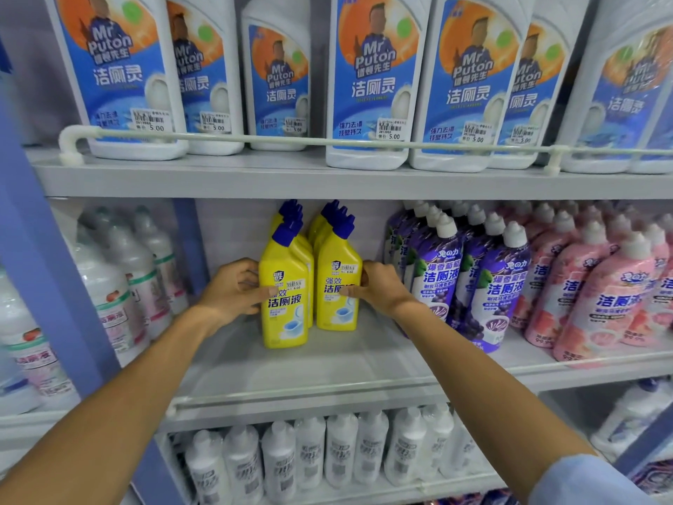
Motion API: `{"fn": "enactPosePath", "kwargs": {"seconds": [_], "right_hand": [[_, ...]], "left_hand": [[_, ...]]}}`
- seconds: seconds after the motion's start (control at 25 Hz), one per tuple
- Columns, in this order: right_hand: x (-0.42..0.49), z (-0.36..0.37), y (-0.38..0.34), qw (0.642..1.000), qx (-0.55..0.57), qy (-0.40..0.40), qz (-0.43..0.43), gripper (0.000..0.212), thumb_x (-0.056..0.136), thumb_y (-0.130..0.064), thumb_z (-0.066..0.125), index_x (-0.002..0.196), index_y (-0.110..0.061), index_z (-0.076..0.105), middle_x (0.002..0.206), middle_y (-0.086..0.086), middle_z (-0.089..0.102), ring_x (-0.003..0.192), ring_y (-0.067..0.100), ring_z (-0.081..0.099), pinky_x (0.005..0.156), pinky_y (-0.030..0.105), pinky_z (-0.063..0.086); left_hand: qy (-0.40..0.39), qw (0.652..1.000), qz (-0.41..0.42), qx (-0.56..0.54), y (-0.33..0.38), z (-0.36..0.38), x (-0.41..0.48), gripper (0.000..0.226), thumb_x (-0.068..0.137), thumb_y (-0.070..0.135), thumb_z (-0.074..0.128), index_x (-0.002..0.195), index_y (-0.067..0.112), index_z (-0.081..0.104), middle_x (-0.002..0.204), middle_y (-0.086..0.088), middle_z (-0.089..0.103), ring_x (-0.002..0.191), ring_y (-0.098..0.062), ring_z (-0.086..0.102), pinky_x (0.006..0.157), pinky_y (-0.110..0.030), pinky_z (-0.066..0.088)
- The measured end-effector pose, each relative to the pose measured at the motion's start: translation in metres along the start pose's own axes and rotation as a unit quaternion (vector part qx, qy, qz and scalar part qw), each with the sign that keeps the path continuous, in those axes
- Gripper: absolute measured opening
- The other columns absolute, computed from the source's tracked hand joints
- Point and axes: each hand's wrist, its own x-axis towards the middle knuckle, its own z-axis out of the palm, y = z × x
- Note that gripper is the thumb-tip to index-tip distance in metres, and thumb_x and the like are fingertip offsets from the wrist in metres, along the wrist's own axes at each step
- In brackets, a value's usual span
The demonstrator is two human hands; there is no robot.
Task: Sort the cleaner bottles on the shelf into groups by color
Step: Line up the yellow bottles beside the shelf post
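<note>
So the yellow plastic cleaner bottles with angled dark-blue caps [309, 278] are standing in two short rows in the middle of the grey metal middle shelf [327, 373], and both hands are working on them at once. The left hand [233, 289] is wrapping around the outer side of the front left yellow bottle [284, 304], thumb lying across the label, while the right hand [378, 286] is doing the same on the front right yellow bottle [337, 286], fingers curled on its side, thumb on the front. Looks to me like they're getting squeezed together so the yellows are reading as one tight block. Just beside on the right, the purple grape-print bottles with white caps [466, 282] are already sitting as a group, then the pink bottles with white caps [590, 293] past those. The white shrink-wrapped bottles [120, 286] are off to the left, with bare shelf between.
</note>
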Motion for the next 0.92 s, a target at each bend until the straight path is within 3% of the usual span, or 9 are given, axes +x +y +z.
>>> {"fn": "enactPosePath", "kwargs": {"seconds": [0.16, 0.36, 0.56, 0.68, 0.76, 0.84, 0.92], "right_hand": [[0.000, 0.004, -0.005, 1.000, 0.019, 0.008, -0.004, 0.051, 0.078, -0.044, 0.084, 0.111, -0.009, 0.066, 0.106, 0.004, 0.075, 0.090, 0.017, 0.069, 0.075, 0.023, 0.049], [0.002, 0.008, -0.001, 1.000, 0.006, 0.019, -0.002, 0.051, 0.078, -0.048, 0.082, 0.108, -0.010, 0.066, 0.102, 0.004, 0.076, 0.090, 0.020, 0.072, 0.079, 0.031, 0.057], [0.004, 0.015, 0.005, 0.999, 0.008, 0.046, 0.007, 0.047, 0.074, -0.051, 0.084, 0.094, -0.011, 0.068, 0.090, 0.002, 0.077, 0.081, 0.018, 0.072, 0.077, 0.039, 0.058], [0.005, 0.013, 0.003, 0.999, 0.025, 0.035, 0.003, 0.047, 0.074, -0.048, 0.086, 0.097, -0.010, 0.069, 0.093, 0.003, 0.077, 0.083, 0.017, 0.073, 0.079, 0.038, 0.059], [0.004, 0.012, 0.001, 0.999, 0.037, 0.029, 0.001, 0.045, 0.076, -0.044, 0.086, 0.101, -0.010, 0.070, 0.098, 0.004, 0.077, 0.085, 0.016, 0.072, 0.078, 0.031, 0.059], [0.002, 0.011, -0.001, 0.999, 0.035, 0.026, -0.001, 0.043, 0.077, -0.042, 0.085, 0.102, -0.009, 0.070, 0.100, 0.004, 0.077, 0.086, 0.016, 0.072, 0.077, 0.026, 0.057], [0.002, 0.012, -0.001, 0.999, 0.038, 0.027, -0.002, 0.044, 0.077, -0.043, 0.085, 0.102, -0.009, 0.070, 0.099, 0.005, 0.077, 0.087, 0.018, 0.073, 0.081, 0.033, 0.059]], "left_hand": [[-0.013, 1.000, 0.008, -0.020, -0.004, 0.004, -0.001, 0.035, 0.084, 0.006, 0.079, 0.114, 0.002, 0.062, 0.113, -0.023, 0.068, 0.095, -0.025, 0.068, 0.081, -0.048, 0.060], [0.004, 1.000, 0.016, -0.021, -0.005, 0.012, 0.002, 0.037, 0.081, 0.006, 0.081, 0.113, 0.003, 0.063, 0.106, -0.019, 0.071, 0.090, -0.023, 0.069, 0.070, -0.039, 0.061], [0.024, 1.000, 0.017, -0.008, -0.006, 0.015, 0.006, 0.040, 0.075, 0.003, 0.085, 0.108, 0.000, 0.064, 0.094, -0.011, 0.072, 0.080, -0.022, 0.070, 0.070, -0.047, 0.060], [0.030, 0.999, 0.019, 0.002, -0.006, 0.017, 0.009, 0.039, 0.074, 0.001, 0.086, 0.107, 0.000, 0.063, 0.088, -0.007, 0.071, 0.070, -0.012, 0.071, 0.057, -0.034, 0.060], [0.031, 0.999, 0.018, 0.003, -0.007, 0.018, 0.010, 0.039, 0.075, 0.000, 0.085, 0.107, 0.000, 0.062, 0.089, -0.007, 0.071, 0.065, -0.005, 0.070, 0.052, -0.028, 0.058], [0.036, 0.999, 0.017, 0.006, -0.007, 0.019, 0.011, 0.039, 0.075, 0.000, 0.085, 0.106, 0.001, 0.062, 0.090, -0.008, 0.071, 0.065, -0.005, 0.070, 0.053, -0.028, 0.059], [0.043, 0.999, 0.015, 0.013, -0.009, 0.018, 0.011, 0.039, 0.073, 0.002, 0.087, 0.104, 0.003, 0.063, 0.089, -0.007, 0.072, 0.067, -0.009, 0.071, 0.058, -0.034, 0.061]]}}
